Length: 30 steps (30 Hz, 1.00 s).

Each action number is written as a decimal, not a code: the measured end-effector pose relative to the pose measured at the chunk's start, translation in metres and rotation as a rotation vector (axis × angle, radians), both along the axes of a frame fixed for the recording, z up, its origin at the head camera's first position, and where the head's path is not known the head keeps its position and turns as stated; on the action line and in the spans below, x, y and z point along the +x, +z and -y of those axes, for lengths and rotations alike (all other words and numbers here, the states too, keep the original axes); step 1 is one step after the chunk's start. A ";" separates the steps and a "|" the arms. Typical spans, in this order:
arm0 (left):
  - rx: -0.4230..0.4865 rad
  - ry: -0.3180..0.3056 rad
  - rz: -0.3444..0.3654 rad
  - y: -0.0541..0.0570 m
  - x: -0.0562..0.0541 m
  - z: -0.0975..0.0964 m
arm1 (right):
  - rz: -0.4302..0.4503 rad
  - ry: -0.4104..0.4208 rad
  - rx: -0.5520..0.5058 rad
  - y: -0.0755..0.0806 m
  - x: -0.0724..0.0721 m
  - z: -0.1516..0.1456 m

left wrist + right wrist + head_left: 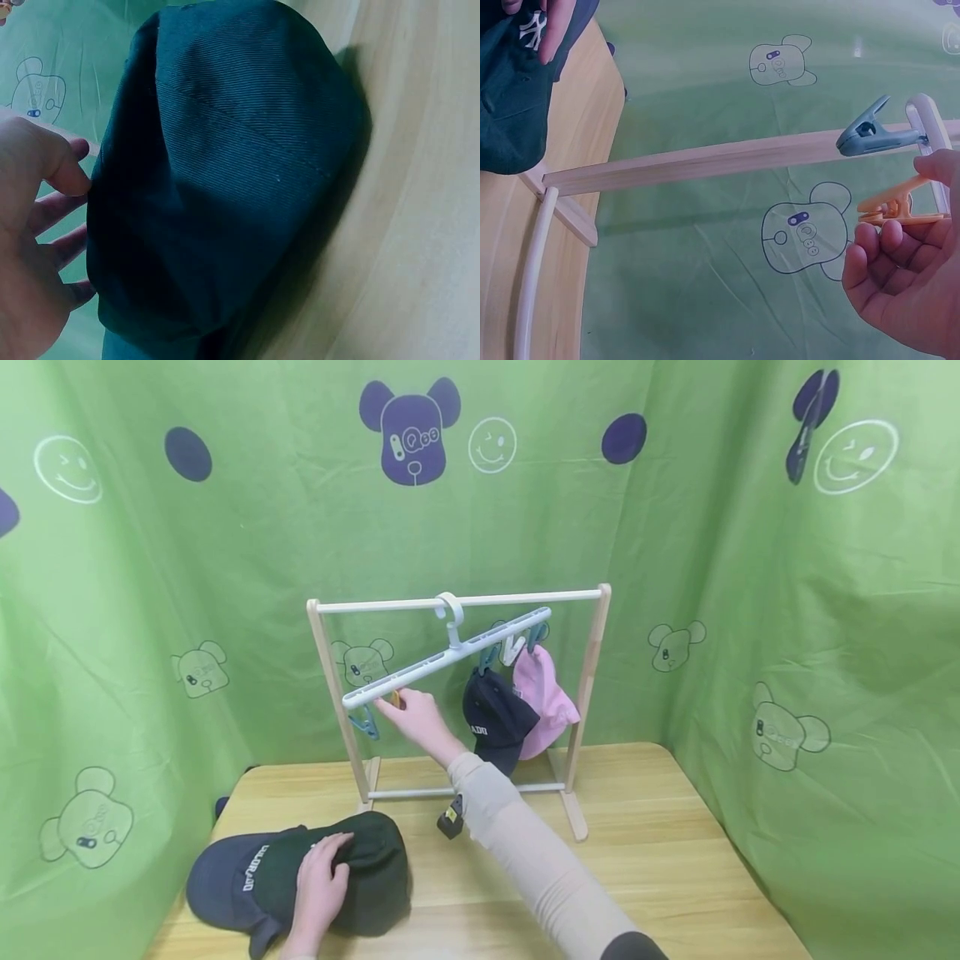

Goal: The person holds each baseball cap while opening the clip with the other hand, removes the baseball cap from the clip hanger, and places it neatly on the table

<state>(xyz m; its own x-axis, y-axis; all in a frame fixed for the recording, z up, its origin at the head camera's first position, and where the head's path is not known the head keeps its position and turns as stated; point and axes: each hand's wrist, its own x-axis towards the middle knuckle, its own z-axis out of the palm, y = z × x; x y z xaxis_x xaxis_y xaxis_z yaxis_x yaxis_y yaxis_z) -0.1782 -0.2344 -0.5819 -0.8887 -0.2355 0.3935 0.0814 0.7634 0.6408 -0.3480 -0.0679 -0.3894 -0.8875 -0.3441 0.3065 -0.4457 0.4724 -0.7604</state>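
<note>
right hand [420,724] pinches an orange clip [895,193] on a hanger [453,654]; left hand [320,885], loosely spread, touches a dark green cap [380,885].

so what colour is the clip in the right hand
The clip is orange, clearest in the right wrist view.

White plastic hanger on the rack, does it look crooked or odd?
Yes. The white plastic hanger slants beneath the pale straight rail, its left end lower in the head view, although the dark cloth cap and pink cloth cap hang nearer the other end. The right hand, pinching an orange plastic clip, may be pulling it.
</note>
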 end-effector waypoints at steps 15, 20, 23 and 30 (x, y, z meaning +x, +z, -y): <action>0.061 -0.005 -0.053 0.009 -0.007 -0.006 | -0.006 0.022 0.025 0.007 0.001 0.004; 0.067 -0.012 -0.056 0.011 -0.011 -0.010 | -0.020 0.032 0.051 0.011 0.001 0.003; 0.075 -0.024 -0.063 0.013 -0.013 -0.013 | -0.043 0.040 0.077 0.013 0.000 0.002; 0.068 -0.050 -0.072 0.015 -0.017 -0.020 | -0.111 0.057 0.126 0.015 -0.003 0.001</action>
